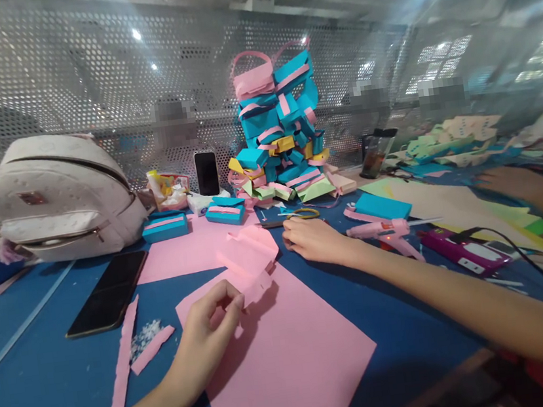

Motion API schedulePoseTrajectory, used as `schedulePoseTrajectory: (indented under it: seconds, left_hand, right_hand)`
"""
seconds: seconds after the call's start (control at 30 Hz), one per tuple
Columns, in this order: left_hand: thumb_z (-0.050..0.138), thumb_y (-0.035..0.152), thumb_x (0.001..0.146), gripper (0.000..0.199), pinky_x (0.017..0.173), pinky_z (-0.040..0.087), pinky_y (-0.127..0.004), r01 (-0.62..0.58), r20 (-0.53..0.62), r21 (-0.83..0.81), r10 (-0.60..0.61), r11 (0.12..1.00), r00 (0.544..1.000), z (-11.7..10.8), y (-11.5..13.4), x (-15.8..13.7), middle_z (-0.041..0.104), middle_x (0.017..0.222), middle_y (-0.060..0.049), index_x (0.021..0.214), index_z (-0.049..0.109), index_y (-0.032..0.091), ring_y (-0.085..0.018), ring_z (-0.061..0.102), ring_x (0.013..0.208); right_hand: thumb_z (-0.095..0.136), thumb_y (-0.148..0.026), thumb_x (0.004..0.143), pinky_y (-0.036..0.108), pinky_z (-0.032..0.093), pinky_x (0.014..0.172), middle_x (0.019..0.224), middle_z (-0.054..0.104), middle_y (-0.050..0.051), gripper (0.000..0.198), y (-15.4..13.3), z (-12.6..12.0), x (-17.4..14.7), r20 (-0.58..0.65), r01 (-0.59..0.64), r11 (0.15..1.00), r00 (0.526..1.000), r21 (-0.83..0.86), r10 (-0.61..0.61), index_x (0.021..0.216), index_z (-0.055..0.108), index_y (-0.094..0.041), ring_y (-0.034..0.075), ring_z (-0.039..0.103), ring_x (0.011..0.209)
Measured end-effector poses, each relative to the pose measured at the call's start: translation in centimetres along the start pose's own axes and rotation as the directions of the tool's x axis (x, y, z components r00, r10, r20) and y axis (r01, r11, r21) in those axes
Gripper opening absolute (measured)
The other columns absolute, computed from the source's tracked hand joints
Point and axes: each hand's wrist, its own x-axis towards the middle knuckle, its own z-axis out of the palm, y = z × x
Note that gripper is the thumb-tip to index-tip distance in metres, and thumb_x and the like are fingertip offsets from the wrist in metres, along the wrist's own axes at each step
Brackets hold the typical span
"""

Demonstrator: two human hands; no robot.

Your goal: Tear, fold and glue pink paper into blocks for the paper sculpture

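Note:
My left hand point(212, 329) is over a flat pink paper sheet point(294, 352), thumb and forefinger closed at the near edge of a folded pink paper piece point(248, 249). That piece casts a shadow on the sheet. Farther right, my right hand point(313, 238) rests low by the table with its fingers curled. Just behind it lie yellow-handled scissors point(308, 213), partly hidden by the hand; what its fingers hold, if anything, is hidden. A pink glue gun point(383, 229) lies right of that hand, in front of a blue paper box point(383, 205).
Behind stands a pile of blue and pink paper bags point(261, 122). At left are a white backpack point(63, 202), a black phone point(109, 293) and torn pink strips point(125, 360). A purple power strip point(465, 252) with cables and another person's hand point(511, 184) are at right.

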Motion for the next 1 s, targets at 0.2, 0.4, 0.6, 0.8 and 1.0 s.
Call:
schedulePoseTrajectory:
  seconds: [0.2, 0.4, 0.6, 0.8, 1.0]
  left_hand:
    - [0.046, 0.036, 0.098, 0.03, 0.064, 0.04, -0.026, -0.003, -0.005, 0.012, 0.003, 1.0, 1.0, -0.1, 0.1, -0.2, 0.056, 0.069, 0.003, 0.073, 0.052, 0.02, -0.014, 0.055, 0.065]
    - [0.045, 0.037, 0.098, 0.031, 0.064, 0.04, -0.026, -0.007, 0.002, 0.008, 0.007, 1.0, 1.0, -0.1, 0.1, -0.1, 0.056, 0.07, 0.002, 0.073, 0.052, 0.02, -0.015, 0.055, 0.065]
    - [0.044, 0.036, 0.098, 0.031, 0.065, 0.04, -0.026, -0.014, 0.006, 0.005, 0.014, 1.0, 1.0, -0.1, 0.2, -0.1, 0.057, 0.069, 0.002, 0.073, 0.052, 0.02, -0.015, 0.055, 0.065]
    - [0.045, 0.035, 0.098, 0.031, 0.063, 0.039, -0.025, -0.024, -0.001, 0.009, 0.024, 1.0, 1.0, 0.0, 0.2, -0.2, 0.056, 0.068, 0.002, 0.072, 0.051, 0.02, -0.014, 0.054, 0.065]
    - [0.045, 0.035, 0.098, 0.031, 0.065, 0.04, -0.025, -0.036, 0.002, 0.016, 0.036, 0.999, 0.999, 0.0, 0.2, -0.2, 0.056, 0.069, 0.002, 0.072, 0.052, 0.02, -0.015, 0.054, 0.065]
  right_hand:
    - [0.052, -0.017, 0.093, 0.029, 0.034, 0.064, 0.092, 0.061, 0.008, 0.018, -0.3, -0.3, 0.1, 0.0, 0.019, 1.0, 1.0, -0.002, -0.019, 0.084, 0.067, -0.016, 0.02, 0.055, 0.092]
    - [0.049, -0.017, 0.093, 0.031, 0.035, 0.062, 0.095, 0.061, 0.012, 0.02, -1.3, -0.4, 0.1, 0.007, 0.015, 0.999, 1.0, -0.034, -0.015, 0.083, 0.066, -0.013, 0.023, 0.054, 0.093]
    - [0.048, -0.017, 0.094, 0.03, 0.04, 0.069, 0.098, 0.06, 0.013, 0.019, -0.2, -1.8, 0.2, 0.003, -0.052, 0.998, 0.999, -0.038, 0.052, 0.089, 0.066, -0.013, 0.024, 0.054, 0.096]
    - [0.046, -0.012, 0.094, 0.031, 0.045, 0.071, 0.105, 0.06, 0.015, 0.022, 1.8, -3.0, 1.4, 0.01, -0.19, 0.981, 0.982, -0.048, 0.191, 0.088, 0.067, -0.013, 0.026, 0.055, 0.103]
    - [0.059, -0.03, 0.095, 0.039, 0.054, 0.084, 0.117, 0.061, 0.009, 0.023, 1.6, -1.1, 2.7, 0.088, -0.216, 0.975, 0.971, -0.057, 0.221, 0.113, 0.062, -0.015, 0.022, 0.062, 0.102]
